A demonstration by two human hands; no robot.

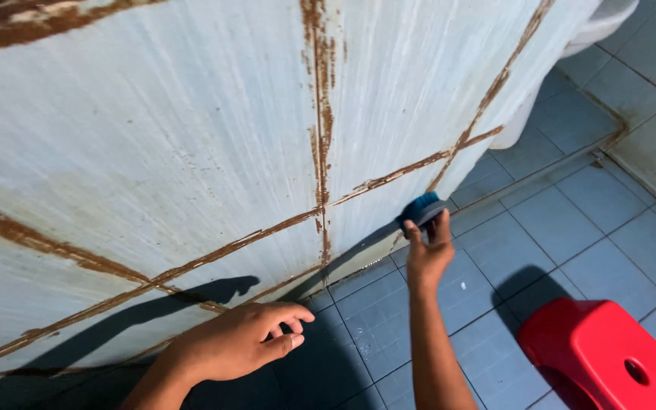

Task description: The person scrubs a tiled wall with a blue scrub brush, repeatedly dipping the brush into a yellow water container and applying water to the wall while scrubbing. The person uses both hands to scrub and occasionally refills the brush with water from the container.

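Head view: right hand (428, 254) is gripping a blue brush (421, 207) against the stained wall tiles (191, 144), right of centre.
Left hand (241, 340), loosely curled and empty, is resting at lower centre; red stool (609, 357) is sitting lower right.

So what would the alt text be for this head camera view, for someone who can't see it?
A person's right hand presses a blue scrub brush against the base of a pale tiled wall with rusty brown grout lines, while the left hand rests by the wall. A red plastic stool stands on the grey-blue tiled floor.
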